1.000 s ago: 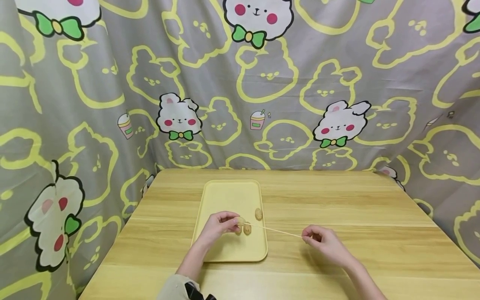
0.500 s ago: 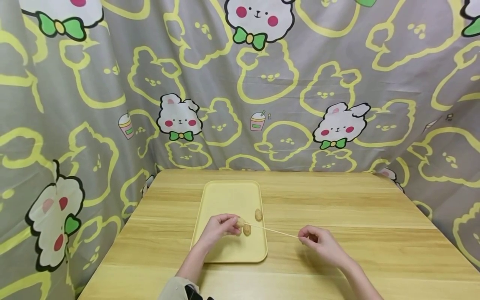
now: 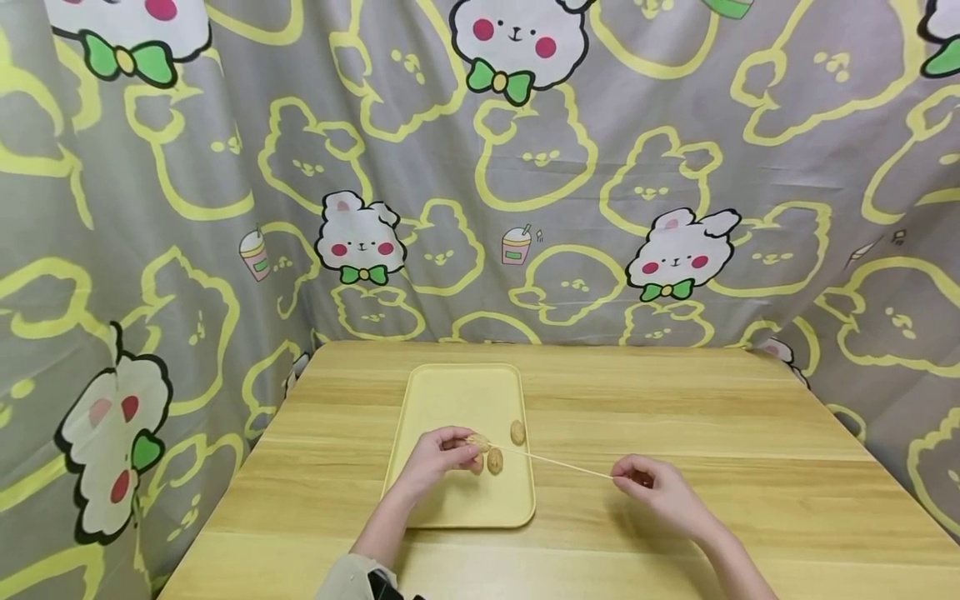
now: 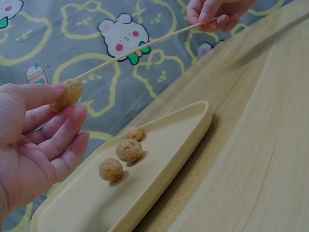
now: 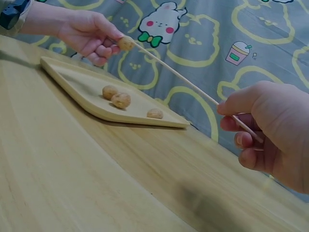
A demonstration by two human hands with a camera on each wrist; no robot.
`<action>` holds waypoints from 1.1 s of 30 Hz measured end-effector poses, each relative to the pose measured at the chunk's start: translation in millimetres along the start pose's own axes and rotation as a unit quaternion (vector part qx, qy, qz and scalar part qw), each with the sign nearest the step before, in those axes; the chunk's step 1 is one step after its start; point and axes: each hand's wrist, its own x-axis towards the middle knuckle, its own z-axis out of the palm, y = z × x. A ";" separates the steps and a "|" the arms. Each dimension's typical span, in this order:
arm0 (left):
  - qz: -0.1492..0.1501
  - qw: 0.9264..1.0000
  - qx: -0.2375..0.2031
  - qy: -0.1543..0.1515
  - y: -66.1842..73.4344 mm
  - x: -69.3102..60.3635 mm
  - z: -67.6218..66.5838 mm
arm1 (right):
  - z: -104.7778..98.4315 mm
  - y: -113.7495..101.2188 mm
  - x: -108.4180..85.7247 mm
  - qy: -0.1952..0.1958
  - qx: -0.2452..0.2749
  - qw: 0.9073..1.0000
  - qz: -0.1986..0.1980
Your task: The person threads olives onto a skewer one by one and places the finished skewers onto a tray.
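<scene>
Between its thumb and fingers, the left hand (image 3: 437,457) pinches a brown ball (image 4: 68,94) above the tray (image 3: 450,508). A thin wooden stick (image 5: 178,75) runs from that ball to the right hand (image 3: 663,492), which grips the stick's other end over the table. The stick's tip meets the ball; how deep it goes cannot be seen. Three more brown balls lie on the tray: one (image 4: 111,170) and another (image 4: 129,150) close together, and a third (image 4: 133,133) farther off, by the tray's right rim in the head view.
The yellow tray lies on a light wooden table (image 3: 675,400), left of the middle. A grey curtain (image 3: 570,167) with yellow outlines and white rabbit heads hangs behind the table and along its sides.
The right hand moved slightly left, then back to the right, with the stick in its fingers. The left hand has stayed nearly in place, the ball held above the tray.
</scene>
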 end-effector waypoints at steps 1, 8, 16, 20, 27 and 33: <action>0.002 1.000 0.000 0.002 0.0 -0.2 0.1 | -0.7 0.0 -0.3 0.002 0.002 1.000 0.001; 0.012 1.000 -0.011 0.007 -0.2 -0.9 1.2 | -0.9 -4.5 -0.4 0.020 0.025 0.999 0.001; 0.009 1.000 -0.018 0.009 -0.6 -1.4 1.5 | 1.9 -8.5 3.2 0.009 0.052 0.998 -0.016; 0.010 1.000 -0.022 0.005 -1.4 -2.4 1.9 | 4.1 -4.9 4.4 -0.001 0.061 0.998 -0.034; 0.023 1.000 -0.020 -0.008 -0.8 -3.0 4.0 | 7.2 -1.7 4.7 -0.006 0.069 0.996 -0.047; 0.030 0.999 -0.029 -0.005 -0.1 -3.2 6.8 | 9.8 -5.7 6.8 0.001 0.075 0.996 -0.055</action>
